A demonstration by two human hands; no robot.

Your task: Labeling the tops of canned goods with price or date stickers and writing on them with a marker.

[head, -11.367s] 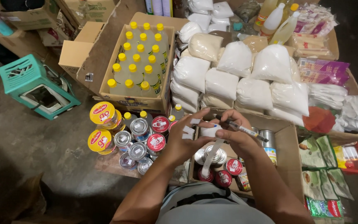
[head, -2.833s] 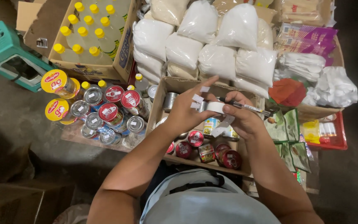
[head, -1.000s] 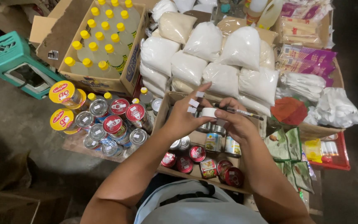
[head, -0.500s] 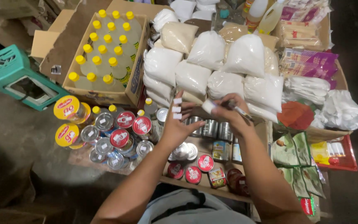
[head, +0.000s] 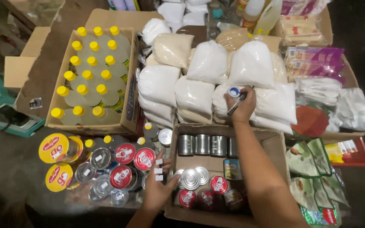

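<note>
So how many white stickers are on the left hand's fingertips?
3 white stickers, stacked top to bottom, one per fingertip of the left hand; more may be hidden.

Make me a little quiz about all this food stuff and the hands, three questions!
1. True or false: the right hand holds a pen.
2. The bottles in the big box have caps of which colour? A red, B yellow, C blue.
3. Fill in: small white stickers sit on the fingers of the ___ hand.

Key: 1 true; 2 B; 3 left.
</note>
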